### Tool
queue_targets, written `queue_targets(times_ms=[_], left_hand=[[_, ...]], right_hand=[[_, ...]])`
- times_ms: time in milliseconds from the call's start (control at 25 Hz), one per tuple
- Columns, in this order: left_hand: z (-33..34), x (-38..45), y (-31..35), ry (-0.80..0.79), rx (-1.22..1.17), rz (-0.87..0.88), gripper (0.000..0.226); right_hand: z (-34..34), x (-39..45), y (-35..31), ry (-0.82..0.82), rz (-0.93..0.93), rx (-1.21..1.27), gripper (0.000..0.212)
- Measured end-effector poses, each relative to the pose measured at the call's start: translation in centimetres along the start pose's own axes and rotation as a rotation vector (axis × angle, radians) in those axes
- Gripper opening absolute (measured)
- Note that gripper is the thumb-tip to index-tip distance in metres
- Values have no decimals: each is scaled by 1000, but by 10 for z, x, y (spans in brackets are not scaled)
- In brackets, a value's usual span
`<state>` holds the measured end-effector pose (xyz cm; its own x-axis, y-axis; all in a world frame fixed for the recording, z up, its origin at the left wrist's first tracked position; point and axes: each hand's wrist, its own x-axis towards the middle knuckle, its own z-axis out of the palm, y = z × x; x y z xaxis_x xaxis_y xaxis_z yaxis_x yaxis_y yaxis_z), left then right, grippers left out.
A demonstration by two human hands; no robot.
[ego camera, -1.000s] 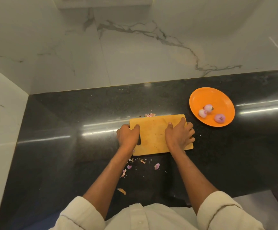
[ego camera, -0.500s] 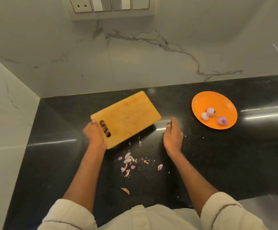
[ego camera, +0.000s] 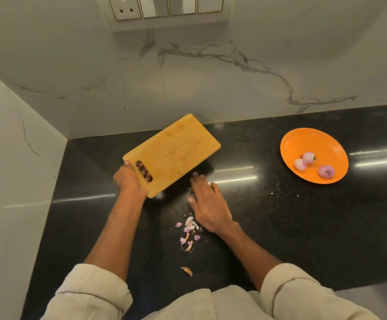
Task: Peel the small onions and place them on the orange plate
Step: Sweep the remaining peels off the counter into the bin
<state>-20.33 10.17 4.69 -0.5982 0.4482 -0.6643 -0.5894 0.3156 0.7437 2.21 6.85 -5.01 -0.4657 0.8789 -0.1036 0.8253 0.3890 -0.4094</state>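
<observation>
Gripping a wooden cutting board (ego camera: 174,153) through its handle slot, the person's left hand (ego camera: 130,179) holds it tilted above the black table (ego camera: 280,227). The right hand (ego camera: 207,204), fingers extended and blurred, lies flat on the table beside scattered onion skins (ego camera: 189,232). Three peeled small onions (ego camera: 312,163) sit on the orange plate (ego camera: 303,139), well apart to the right.

1. The room is lit softly and a bit dimly.
2. Long white streaks of glare are seen on the black counter (ego camera: 303,227), just beside the orange plate (ego camera: 289,144).
3. The right hand (ego camera: 207,204) is blurred.
4. Wall lines are bent at the edges.
</observation>
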Motion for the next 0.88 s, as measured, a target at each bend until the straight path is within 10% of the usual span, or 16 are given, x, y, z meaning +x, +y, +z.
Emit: queue_targets(times_ms=[200,520,760,880], left_hand=[[-24,4,-3,4,-12,-1,33],[-2,-17,-33,-61,97,27,23],[13,-7,-33,-38,94,19,27],[11,-7,-32,-40,58,9,26]], right_hand=[[5,-48,-20,-128,-300,95,61],[-17,-116,55,200,375,1,67],[0,-101,-18,-45,-52,111,66],[-17,-78,15,96,200,132,67]])
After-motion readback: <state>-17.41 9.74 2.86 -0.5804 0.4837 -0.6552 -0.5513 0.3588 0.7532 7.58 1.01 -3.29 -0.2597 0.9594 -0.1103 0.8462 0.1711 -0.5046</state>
